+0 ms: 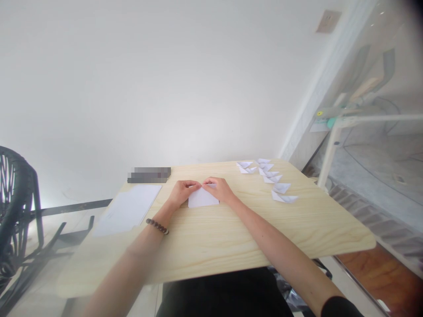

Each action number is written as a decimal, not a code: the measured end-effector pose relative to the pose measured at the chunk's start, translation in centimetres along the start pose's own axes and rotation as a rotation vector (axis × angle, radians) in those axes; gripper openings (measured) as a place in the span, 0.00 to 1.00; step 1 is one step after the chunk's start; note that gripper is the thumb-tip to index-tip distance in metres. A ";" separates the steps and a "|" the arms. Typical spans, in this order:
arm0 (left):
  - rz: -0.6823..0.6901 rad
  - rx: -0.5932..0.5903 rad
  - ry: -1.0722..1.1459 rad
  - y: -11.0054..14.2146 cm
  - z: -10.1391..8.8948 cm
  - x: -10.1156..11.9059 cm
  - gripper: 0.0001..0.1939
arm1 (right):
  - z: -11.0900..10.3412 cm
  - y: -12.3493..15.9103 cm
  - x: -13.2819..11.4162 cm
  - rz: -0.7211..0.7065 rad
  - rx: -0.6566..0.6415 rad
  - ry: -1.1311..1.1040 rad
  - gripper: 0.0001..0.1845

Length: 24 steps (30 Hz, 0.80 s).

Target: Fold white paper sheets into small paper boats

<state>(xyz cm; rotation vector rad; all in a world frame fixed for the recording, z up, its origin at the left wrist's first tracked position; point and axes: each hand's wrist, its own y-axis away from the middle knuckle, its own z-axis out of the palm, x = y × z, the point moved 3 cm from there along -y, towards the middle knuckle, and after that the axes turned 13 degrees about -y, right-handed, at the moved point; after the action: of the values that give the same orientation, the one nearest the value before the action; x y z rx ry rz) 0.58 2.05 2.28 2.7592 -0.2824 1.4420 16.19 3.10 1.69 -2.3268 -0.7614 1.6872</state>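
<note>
A small white sheet of paper [203, 199] lies on the wooden table in front of me, its upper part under my fingers. My left hand [184, 192] pinches the paper's upper left edge between thumb and fingers. From the other side my right hand [218, 189] pinches its upper right edge, with the fingertips of both hands almost meeting at the top middle. The fingers cover the upper corners, so the fold there is partly hidden. Several folded white paper boats [271, 177] stand in a loose line to the right of my right hand.
A stack of white paper [132, 207] lies at the table's left, below a dark box [148, 175] that is partly blurred out. The light wooden table [205, 251] meets a white wall. A black woven chair [20, 211] stands left; a white metal frame [330, 154] is at right.
</note>
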 end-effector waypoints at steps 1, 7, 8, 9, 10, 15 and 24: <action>0.005 0.000 -0.003 0.0 0.0 0.0 0.19 | -0.1 0.0 -0.1 -0.002 -0.006 -0.001 0.08; 0.016 0.010 -0.017 -0.2 0.2 -0.3 0.19 | -0.4 0.0 -0.4 0.004 -0.041 -0.013 0.09; 0.016 0.010 -0.016 -0.3 0.3 -0.4 0.19 | -0.4 -0.1 -0.4 0.007 -0.047 -0.014 0.09; 0.014 0.011 -0.013 -0.3 0.3 -0.4 0.18 | -0.4 -0.1 -0.3 0.010 -0.053 -0.015 0.09; 0.011 0.009 -0.005 -0.4 0.4 -0.5 0.18 | -0.4 -0.2 -0.2 0.014 -0.058 -0.012 0.09; -0.072 0.000 0.074 -0.8 0.8 -1.0 0.19 | -0.7 -0.7 0.2 0.044 -0.051 0.037 0.08; -0.101 0.024 0.142 -0.9 0.2 -1.6 0.20 | -2.2 -0.6 1.0 0.158 -0.061 -0.056 0.09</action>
<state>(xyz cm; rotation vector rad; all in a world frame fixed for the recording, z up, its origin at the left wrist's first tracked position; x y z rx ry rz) -0.01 3.18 0.91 2.6296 -0.1219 1.6148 18.30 4.43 1.84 -2.4494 -0.6630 1.8250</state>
